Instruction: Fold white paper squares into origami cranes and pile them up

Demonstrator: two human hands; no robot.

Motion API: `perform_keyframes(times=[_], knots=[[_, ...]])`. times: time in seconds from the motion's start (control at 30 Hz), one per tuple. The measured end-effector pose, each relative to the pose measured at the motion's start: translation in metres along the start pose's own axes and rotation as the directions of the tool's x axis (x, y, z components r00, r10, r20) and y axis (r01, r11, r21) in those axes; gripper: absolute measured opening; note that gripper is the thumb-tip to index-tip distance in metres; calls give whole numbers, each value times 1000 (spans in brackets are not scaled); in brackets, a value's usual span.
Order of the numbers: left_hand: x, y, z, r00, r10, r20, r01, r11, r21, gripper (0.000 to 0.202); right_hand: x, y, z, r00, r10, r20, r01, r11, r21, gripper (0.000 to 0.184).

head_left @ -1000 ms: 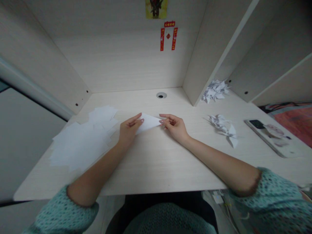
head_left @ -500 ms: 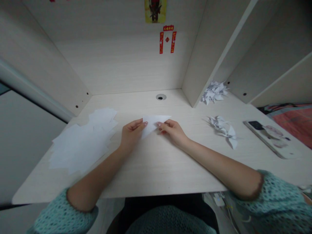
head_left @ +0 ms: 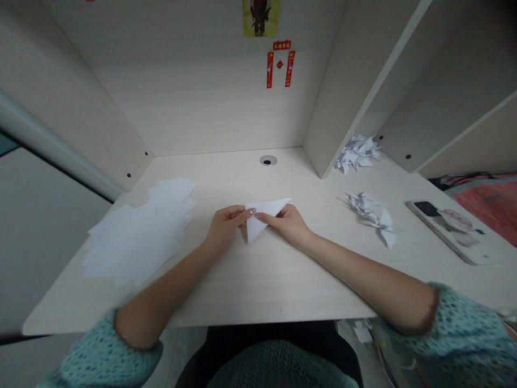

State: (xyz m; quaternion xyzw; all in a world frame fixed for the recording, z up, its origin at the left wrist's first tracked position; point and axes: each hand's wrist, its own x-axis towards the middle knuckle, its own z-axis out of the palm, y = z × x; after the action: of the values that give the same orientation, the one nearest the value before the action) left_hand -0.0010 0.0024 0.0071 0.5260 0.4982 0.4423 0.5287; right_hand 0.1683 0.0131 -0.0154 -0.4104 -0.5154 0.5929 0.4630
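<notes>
Between my two hands is a white sheet of paper [head_left: 268, 207] folded to a triangle, one corner pointing down toward me and another out to the right. My left hand [head_left: 226, 225] pinches its left edge, thumb on top and fingers behind. From the right, my right hand [head_left: 291, 223] grips the slanting edge, with its thumb lying across the paper close to the left thumb. The paper is held just over the desk [head_left: 242, 291]; whether it touches the surface I cannot tell. The fingers behind the paper are partly hidden.
Loose white sheets [head_left: 137, 231] lie spread at the left. To the right are several folded paper pieces [head_left: 369, 213] and a phone [head_left: 448, 231]. More folded paper [head_left: 357, 153] is heaped behind the upright divider [head_left: 343, 91]. A cable hole [head_left: 268, 160] sits at the back.
Both hands and the paper have moved slightly right and nearer to me. The thumbs have come together, and the paper's lower corner now hangs between the hands.
</notes>
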Motion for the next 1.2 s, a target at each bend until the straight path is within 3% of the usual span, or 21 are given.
perform_keyframes(times=[0.37,0.77,1.03,1.2], knots=[[-1,4,0,976,140,-166,-129,989,78,32,-4,-6,7,1000,3,4,-3,1000,-9,32],[1,3,-1,981,46,-188,-55,998,-40,32,-2,-8,6,999,21,36,-22,999,30,41],[1,10,-5,968,156,-194,-134,983,122,34,-3,-6,2,999,10,-49,-10,1000,8,29],[2,7,-9,972,147,-181,-120,981,151,33,-1,-7,-1,998,0,-59,1,1000,29,27]])
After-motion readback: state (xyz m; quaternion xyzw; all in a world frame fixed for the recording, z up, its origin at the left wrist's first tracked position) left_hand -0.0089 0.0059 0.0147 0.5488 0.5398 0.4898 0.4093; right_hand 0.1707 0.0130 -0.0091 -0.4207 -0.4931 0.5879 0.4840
